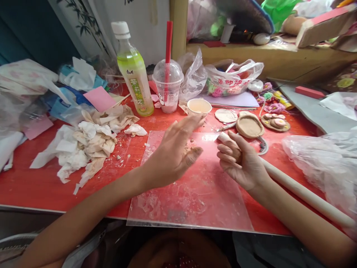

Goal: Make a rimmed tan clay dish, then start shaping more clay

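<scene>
- Had the clear sheet (pixel 220 210) laid out on the red table (pixel 28 186), with pale crumbs (pixel 202 203) strewn across the top.
- Held the left hand (pixel 174 149) above the sheet's far half, with fingers straight and close together and the thumb set wide from them.
- Held the right hand (pixel 242 156) over the sheet's far right corner, with fingers curled in narrow and thumb raised; could not tell whether gripping anything.
- Saw the pale rod (pixel 306 195) slanting along the sheet's right side and passing behind the right hand, with a tip showing past the curled fingers; could not tell if touched.
- Saw a paper cup (pixel 199 107) just beyond the sheet's far edge, near the left fingertips.
- Noted a shallow clay dish (pixel 250 125), a pale disc (pixel 225 115) and a decorated clay disc (pixel 275 123) beyond the sheet's far right corner.
- Saw a domed plastic cup (pixel 173 89) and a green-labelled bottle (pixel 135 80) upright behind the sheet.
- Found crumpled tissues (pixel 92 136) left of the sheet, and a plastic bag (pixel 323 160) well to the sheet's right.
</scene>
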The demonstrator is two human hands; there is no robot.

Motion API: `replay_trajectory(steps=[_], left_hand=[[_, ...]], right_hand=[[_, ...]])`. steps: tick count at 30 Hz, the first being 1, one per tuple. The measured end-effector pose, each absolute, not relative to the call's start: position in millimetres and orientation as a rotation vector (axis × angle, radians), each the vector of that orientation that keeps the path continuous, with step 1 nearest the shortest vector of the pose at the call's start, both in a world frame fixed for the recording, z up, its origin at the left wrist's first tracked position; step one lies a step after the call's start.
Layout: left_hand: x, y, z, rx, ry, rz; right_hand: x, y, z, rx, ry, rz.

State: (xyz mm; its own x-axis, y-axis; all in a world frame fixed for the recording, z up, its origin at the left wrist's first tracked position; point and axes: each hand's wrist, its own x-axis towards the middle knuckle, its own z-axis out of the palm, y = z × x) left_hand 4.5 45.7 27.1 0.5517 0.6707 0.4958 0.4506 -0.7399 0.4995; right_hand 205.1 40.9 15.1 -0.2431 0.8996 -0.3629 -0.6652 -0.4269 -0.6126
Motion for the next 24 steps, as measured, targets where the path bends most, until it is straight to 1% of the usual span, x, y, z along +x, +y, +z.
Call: replay_trajectory(steps=[4, 8, 10, 13, 16, 19, 24], left_hand=[[-1, 53, 25, 2.454, 1.064, 1.099], [4, 50, 23, 2.586, 1.029, 1.169], [8, 47, 21, 2.743, 0.932, 1.175], [10, 42, 16, 3.074, 0.745, 1.129], [6, 41, 16, 3.299, 0.609, 1.18], [-2, 44, 24, 3.194, 0.765, 1.305], [-13, 47, 40, 2.634, 1.019, 1.376]], right_hand=[[208, 36, 20, -0.834, -0.576, 1.872], [199, 33, 21, -0.778, -0.736, 1.841], [192, 30, 20, -0.667, -0.729, 1.948], [185, 21, 18, -0.483, -0.647, 2.242], [182, 13, 13, -0.367, -0.687, 2.431], [183, 12, 10, -0.372, -0.795, 2.522], [187, 19, 11, -0.479, -0.785, 2.531]])
